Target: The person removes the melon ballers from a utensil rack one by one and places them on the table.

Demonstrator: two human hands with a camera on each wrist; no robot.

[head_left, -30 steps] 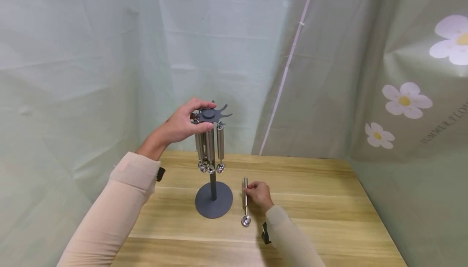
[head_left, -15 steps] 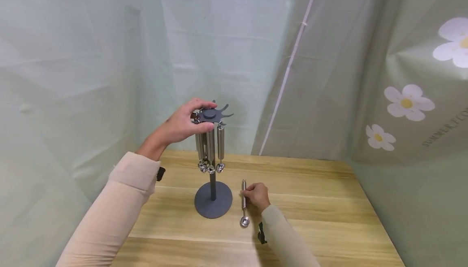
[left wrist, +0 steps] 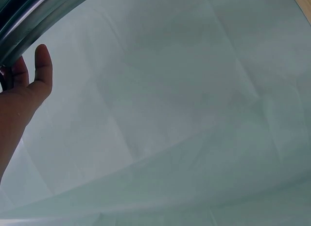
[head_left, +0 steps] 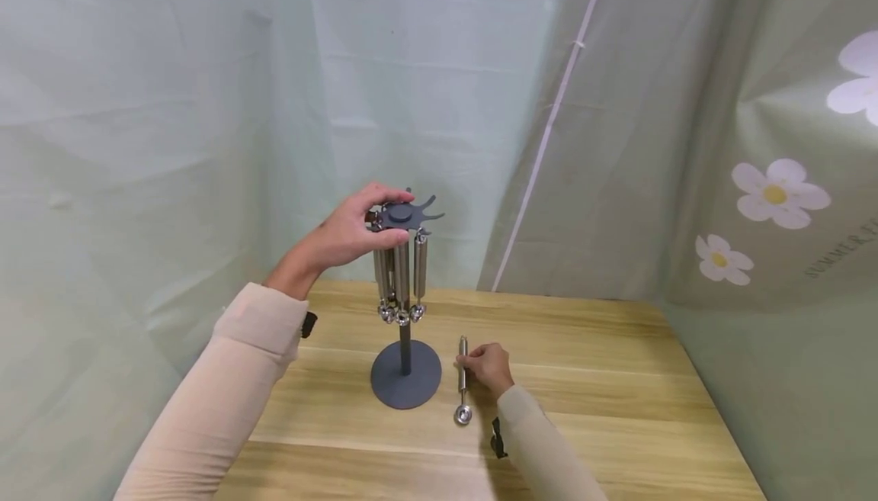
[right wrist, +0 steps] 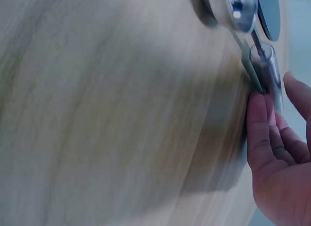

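A dark grey rack (head_left: 406, 385) with a round base and a star-shaped top stands on the wooden table (head_left: 590, 379). Several steel utensils (head_left: 401, 280) hang from its top. My left hand (head_left: 384, 215) grips that top from the left, fingers above and thumb below. In the left wrist view only my left hand's fingers (left wrist: 29, 85) and a curved steel edge (left wrist: 29, 17) show. A steel utensil (head_left: 463, 398) with a small round scoop lies flat to the right of the base. My right hand (head_left: 472, 364) pinches its handle (right wrist: 265, 65), as the blurred right wrist view shows with my right hand (right wrist: 275, 97).
Pale green cloth walls close in behind and on the left. A flowered cloth (head_left: 775, 196) hangs along the right side. The table's right edge (head_left: 713, 409) lies close to that cloth. Bare wood stretches in front and to the right.
Both hands keep their holds and places. The hanging utensils have bunched a little closer together under the rack top. The head view has shifted slightly.
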